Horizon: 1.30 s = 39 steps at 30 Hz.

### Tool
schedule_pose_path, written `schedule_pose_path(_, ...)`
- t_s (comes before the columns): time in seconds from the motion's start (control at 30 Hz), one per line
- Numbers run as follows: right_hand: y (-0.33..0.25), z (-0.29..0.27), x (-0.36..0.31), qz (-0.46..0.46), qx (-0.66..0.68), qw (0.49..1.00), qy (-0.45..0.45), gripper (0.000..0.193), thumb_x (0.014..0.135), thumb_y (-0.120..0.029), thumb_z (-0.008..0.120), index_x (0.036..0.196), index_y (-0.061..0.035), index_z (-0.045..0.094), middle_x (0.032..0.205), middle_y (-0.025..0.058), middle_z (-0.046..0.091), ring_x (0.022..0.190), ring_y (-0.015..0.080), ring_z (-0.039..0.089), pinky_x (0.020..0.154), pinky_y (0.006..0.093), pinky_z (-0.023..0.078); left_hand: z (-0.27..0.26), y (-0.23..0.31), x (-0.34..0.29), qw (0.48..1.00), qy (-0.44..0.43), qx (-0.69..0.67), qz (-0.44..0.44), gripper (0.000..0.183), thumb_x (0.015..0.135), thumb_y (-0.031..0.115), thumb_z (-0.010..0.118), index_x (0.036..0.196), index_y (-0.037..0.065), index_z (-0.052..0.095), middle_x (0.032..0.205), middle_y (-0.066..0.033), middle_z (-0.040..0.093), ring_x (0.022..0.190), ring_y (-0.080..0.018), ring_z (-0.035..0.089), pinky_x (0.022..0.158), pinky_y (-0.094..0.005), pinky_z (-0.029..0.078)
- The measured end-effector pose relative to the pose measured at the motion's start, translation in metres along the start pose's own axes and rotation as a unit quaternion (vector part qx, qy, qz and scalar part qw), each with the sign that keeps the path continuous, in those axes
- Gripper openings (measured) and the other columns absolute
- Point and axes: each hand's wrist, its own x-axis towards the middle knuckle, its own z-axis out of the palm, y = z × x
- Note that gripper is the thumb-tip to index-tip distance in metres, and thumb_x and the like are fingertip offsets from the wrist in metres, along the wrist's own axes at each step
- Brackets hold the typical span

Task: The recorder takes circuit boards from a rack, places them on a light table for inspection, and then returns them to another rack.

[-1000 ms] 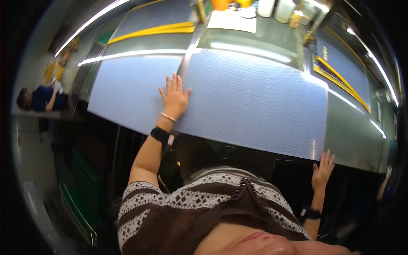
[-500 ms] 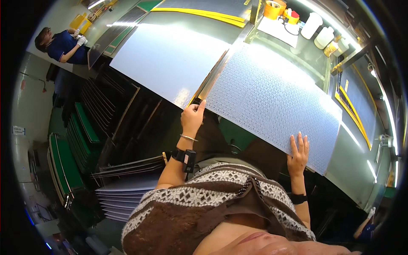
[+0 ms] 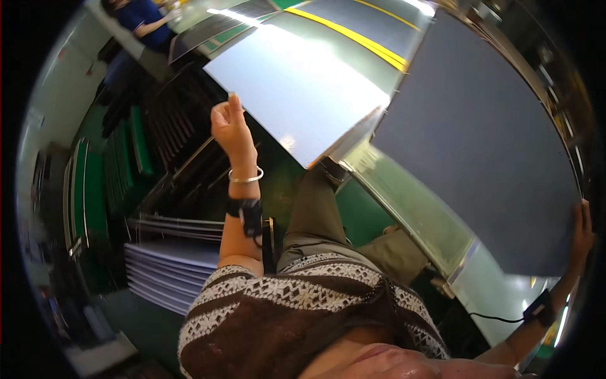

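A large dark grey panel (image 3: 480,145) stands tilted up at the right, clear of the bench's near side. My right hand (image 3: 582,237) grips its right edge, the fingers along the rim. My left hand (image 3: 233,129) is closed beside the left edge of a glossy pale sheet (image 3: 297,82), thumb upward and fingers curled. Whatever is in those fingers, if anything, cannot be made out. The pale sheet lies flat on the bench, left of the raised panel.
Below the raised panel shows a greenish bench top (image 3: 410,208) with a metal edge. Stacked pale sheets (image 3: 167,271) sit in a rack by my left side. Green boards (image 3: 95,196) stand farther left. Another person (image 3: 142,22) works at the far left.
The textured panel that lay on the bench has been lifted and tilted, now showing a dark grey face. My right hand moved far right with it; my left hand left its edge and moved up-left.
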Motion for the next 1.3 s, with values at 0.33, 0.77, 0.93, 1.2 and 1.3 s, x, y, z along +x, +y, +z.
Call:
schedule_pose_path(0.33,0.139,0.272,0.0,0.052,0.27,0.912,-0.304,0.016,0.083,-0.013,0.059,0.069,-0.0071,0.053,0.061,-0.0077,0.04,0.056,0.0038,0.037,0.049,0.0196,0.028,0.0,-0.137,-0.079,0.814,-0.193,-0.294,-0.463,0.026,0.086,0.018,0.055,0.108,0.004,0.055,0.102,-0.0106,0.061,0.09,-0.0208,0.06,0.082,-0.0353,0.049)
schedule_pose_path(0.77,-0.211,0.307,0.025,0.067,0.802,0.423,-0.416,0.046,0.09,-0.04,0.047,0.121,-0.006,0.046,0.118,0.0135,0.051,0.107,0.025,0.05,0.091,0.0425,0.041,0.005,0.001,-0.089,0.758,-0.187,-0.492,-0.385,0.029,0.086,0.007,0.053,0.114,0.002,0.048,0.108,-0.0078,0.058,0.097,-0.0165,0.058,0.086,-0.0304,0.048)
schedule_pose_path(0.93,-0.243,0.283,0.088,0.083,0.816,0.476,-0.317,0.042,0.088,-0.028,0.054,0.121,-0.0026,0.046,0.115,0.0123,0.054,0.103,0.0236,0.053,0.087,0.0357,0.046,-0.006,0.024,-0.097,0.723,-0.256,-0.542,-0.344,0.041,0.087,0.013,0.055,0.123,0.001,0.041,0.115,-0.0087,0.054,0.096,-0.0165,0.058,0.084,-0.0297,0.048)
schedule_pose_path(1.2,-0.292,0.22,0.035,-0.346,0.321,0.88,-0.057,0.027,0.086,0.003,0.045,0.11,0.0038,0.057,0.112,0.0145,0.059,0.105,0.0195,0.056,0.086,0.0304,0.046,0.018,-0.002,-0.01,0.692,-0.279,-0.539,-0.39,0.103,0.071,0.076,0.038,0.141,0.01,0.004,0.146,-0.0182,0.006,0.134,-0.0316,0.013,0.101,-0.0553,0.023)
schedule_pose_path(1.3,-0.361,0.219,-0.016,-0.536,0.256,0.804,-0.018,0.044,0.074,0.009,0.045,0.112,-0.0078,0.059,0.113,0.0163,0.057,0.108,0.0331,0.054,0.089,0.0362,0.045,0.013,0.021,0.003,0.661,-0.224,-0.6,-0.391,0.081,0.078,0.065,0.043,0.129,0.002,0.034,0.131,-0.0198,0.039,0.12,-0.0316,0.038,0.097,-0.0511,0.032)
